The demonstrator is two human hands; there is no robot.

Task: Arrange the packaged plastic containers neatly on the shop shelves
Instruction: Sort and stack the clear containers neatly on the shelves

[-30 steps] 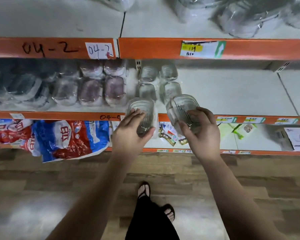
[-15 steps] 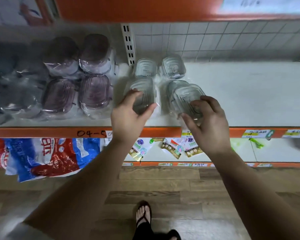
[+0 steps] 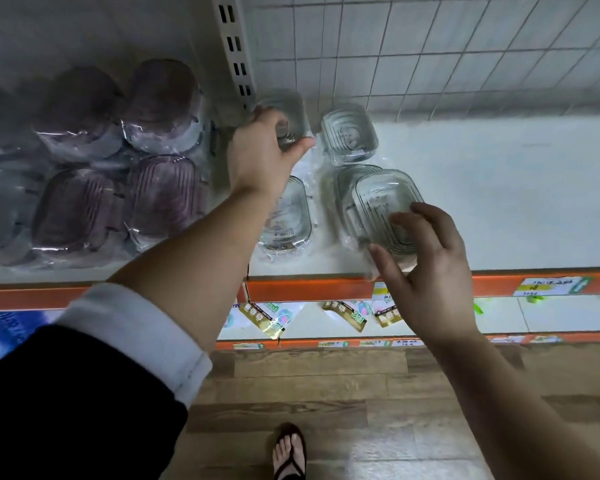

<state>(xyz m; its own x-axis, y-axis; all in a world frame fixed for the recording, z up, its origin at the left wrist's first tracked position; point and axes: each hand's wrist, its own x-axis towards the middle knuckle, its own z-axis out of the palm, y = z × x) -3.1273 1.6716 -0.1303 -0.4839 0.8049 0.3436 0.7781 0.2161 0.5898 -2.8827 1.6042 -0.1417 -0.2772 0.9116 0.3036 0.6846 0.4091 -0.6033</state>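
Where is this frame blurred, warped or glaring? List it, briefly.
Head view: dim; the purple containers at left are soft; wrap glints on them; the tiled wall bows from the wide lens; the left hand on the back container is blurred; the front container in the right hand is sharper.

One wide-angle camera, worn on the head, looks forward and down from close above the white shelf (image 3: 499, 202), with the wooden floor (image 3: 326, 393) at the bottom.
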